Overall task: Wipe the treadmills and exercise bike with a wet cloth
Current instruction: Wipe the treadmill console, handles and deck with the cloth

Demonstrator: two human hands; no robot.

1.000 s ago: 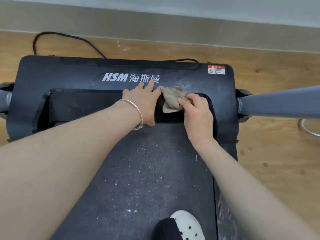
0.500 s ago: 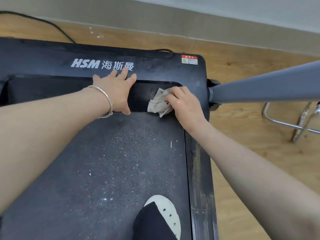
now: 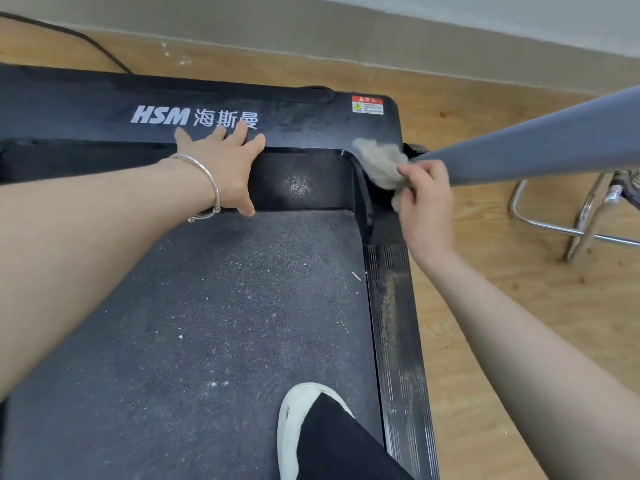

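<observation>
A black treadmill fills the view, its motor cover printed with white HSM lettering and its dusty belt running toward me. My left hand lies flat with spread fingers on the cover's inner edge, a silver bangle on the wrist. My right hand grips a crumpled beige cloth and holds it against the cover's right front corner, beside the grey upright post.
A dirty ribbed side rail runs along the belt's right edge. My white shoe stands on the belt near the bottom. A chrome stool base sits on the wooden floor at right. A black cable lies behind the treadmill.
My right hand has carried the cloth rightward from the middle of the cover's inner edge to its right corner. The left hand stays planted on the cover. The view has shifted right.
</observation>
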